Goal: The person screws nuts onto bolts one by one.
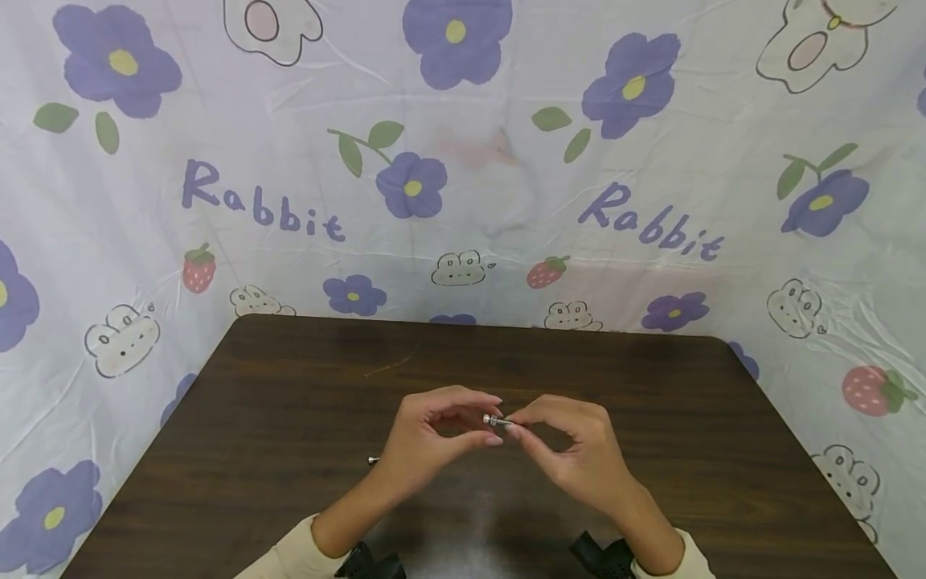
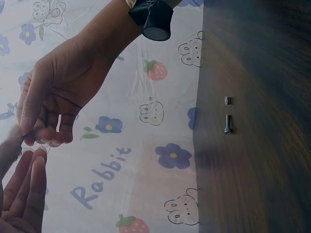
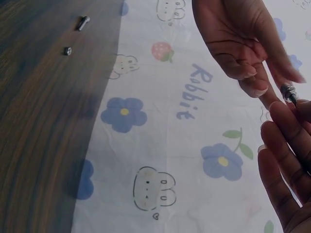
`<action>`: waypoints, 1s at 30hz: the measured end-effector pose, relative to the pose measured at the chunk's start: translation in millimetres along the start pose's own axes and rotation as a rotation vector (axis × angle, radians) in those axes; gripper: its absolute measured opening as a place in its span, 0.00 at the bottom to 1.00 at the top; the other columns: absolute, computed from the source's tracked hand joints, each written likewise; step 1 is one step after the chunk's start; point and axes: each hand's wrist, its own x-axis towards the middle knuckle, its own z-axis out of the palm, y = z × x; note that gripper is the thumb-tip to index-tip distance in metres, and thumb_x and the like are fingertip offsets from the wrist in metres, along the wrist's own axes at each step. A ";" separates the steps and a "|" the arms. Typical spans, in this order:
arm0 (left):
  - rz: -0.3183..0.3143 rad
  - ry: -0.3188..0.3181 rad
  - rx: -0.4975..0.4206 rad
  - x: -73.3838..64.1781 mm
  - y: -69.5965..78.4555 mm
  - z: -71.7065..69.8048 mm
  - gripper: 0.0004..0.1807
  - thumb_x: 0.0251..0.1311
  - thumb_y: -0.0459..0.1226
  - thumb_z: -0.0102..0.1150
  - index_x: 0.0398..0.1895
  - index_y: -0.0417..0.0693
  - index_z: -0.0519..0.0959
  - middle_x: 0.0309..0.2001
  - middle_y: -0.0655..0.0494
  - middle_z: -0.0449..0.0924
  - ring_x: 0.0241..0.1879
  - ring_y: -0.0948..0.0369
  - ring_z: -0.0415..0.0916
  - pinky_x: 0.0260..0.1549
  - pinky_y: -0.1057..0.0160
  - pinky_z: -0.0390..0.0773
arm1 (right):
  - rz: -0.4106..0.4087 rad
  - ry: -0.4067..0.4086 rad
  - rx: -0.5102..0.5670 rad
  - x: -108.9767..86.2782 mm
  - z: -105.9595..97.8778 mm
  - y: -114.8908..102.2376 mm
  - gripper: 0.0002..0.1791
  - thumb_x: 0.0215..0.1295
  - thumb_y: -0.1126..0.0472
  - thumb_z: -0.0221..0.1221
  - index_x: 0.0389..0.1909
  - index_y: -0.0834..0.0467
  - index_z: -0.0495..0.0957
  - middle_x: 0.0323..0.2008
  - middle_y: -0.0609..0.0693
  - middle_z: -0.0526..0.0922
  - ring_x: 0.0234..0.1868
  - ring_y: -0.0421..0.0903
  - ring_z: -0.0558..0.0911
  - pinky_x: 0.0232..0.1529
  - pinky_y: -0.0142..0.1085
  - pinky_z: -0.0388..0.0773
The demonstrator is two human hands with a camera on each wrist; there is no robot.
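A small silver bolt (image 1: 499,421) with a nut (image 1: 493,420) on its shank is pinched between the thumb and index finger of my right hand (image 1: 579,438). The bolt's head points left. My left hand (image 1: 434,430) is beside it, thumb and fingers spread around the head end, a gap showing between them and the metal. From the right wrist, the nut (image 3: 288,91) shows close to the right fingertips, with the left hand (image 3: 243,43) above. In the left wrist view the right hand (image 2: 63,77) hides most of the bolt.
Another bolt (image 2: 228,124) lies on the dark wooden table (image 2: 257,170) with a loose nut (image 2: 228,100) close to it. In the head view the left wrist partly covers this bolt (image 1: 373,460). A printed cloth (image 1: 463,225) hangs behind and beside the table.
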 end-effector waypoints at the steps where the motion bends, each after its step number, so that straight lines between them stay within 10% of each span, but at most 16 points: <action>1: 0.014 -0.001 0.005 0.1 -0.7 0.0 0.17 0.53 0.25 0.74 0.48 0.39 0.85 0.41 0.47 0.88 0.35 0.56 0.87 0.31 0.56 0.87 | 0.003 0.000 -0.001 0.0 -0.1 0.1 0.06 0.61 0.70 0.70 0.38 0.60 0.86 0.33 0.51 0.88 0.32 0.45 0.87 0.37 0.32 0.85; 20: -0.048 0.010 -0.002 0.6 -0.9 0.3 0.03 0.64 0.28 0.66 0.37 0.40 0.87 0.33 0.49 0.88 0.30 0.55 0.87 0.28 0.57 0.87 | 0.000 -0.009 -0.004 1.6 0.6 -2.4 0.07 0.59 0.71 0.71 0.38 0.60 0.87 0.33 0.51 0.88 0.32 0.45 0.87 0.39 0.31 0.84; 30: -0.091 -0.009 0.009 1.0 0.1 0.8 0.11 0.69 0.31 0.62 0.28 0.40 0.87 0.27 0.51 0.87 0.28 0.56 0.87 0.31 0.55 0.87 | 0.008 -0.005 -0.006 2.0 -0.2 -3.6 0.09 0.58 0.72 0.71 0.38 0.59 0.87 0.33 0.50 0.88 0.32 0.44 0.87 0.38 0.31 0.84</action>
